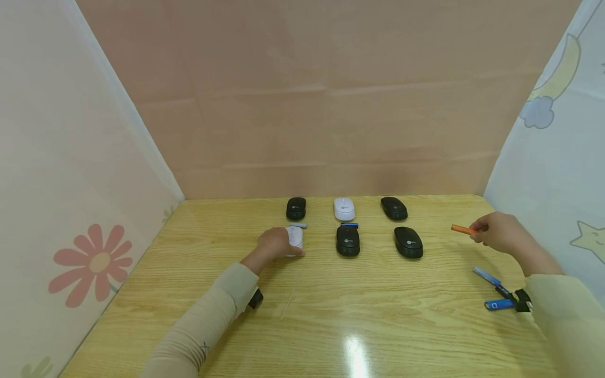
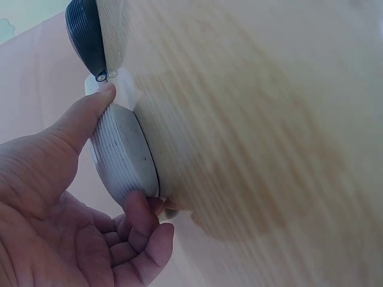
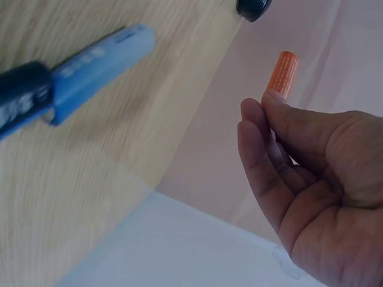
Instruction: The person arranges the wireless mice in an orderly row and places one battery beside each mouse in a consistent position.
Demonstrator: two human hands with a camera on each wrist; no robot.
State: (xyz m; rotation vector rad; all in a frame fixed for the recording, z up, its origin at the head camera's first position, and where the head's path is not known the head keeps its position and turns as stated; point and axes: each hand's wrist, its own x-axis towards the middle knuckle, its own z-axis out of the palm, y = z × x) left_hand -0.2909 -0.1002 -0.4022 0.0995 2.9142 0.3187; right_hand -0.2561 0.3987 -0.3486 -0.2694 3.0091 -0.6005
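My left hand point(image 1: 274, 244) grips a white computer mouse point(image 1: 295, 237) on the wooden table. In the left wrist view the thumb lies on one end of that mouse point(image 2: 122, 152), with curled fingers at the other end. Out at the right, my right hand point(image 1: 501, 231) pinches a slim orange battery point(image 1: 460, 229) above the table, between thumb and fingertips. Small print shows on the battery point(image 3: 283, 75) in the right wrist view. Just behind the gripped mouse lies a grey battery point(image 1: 299, 225); a blue one point(image 1: 350, 224) lies behind a black mouse point(image 1: 348, 241).
A back row holds a black mouse point(image 1: 296, 208), a white mouse point(image 1: 344, 209) and another black mouse point(image 1: 394, 208). One more black mouse point(image 1: 408, 242) sits front right. Blue and black slim objects point(image 1: 500, 304) lie near the right sleeve. A small black object point(image 1: 256, 298) shows beside the left sleeve.
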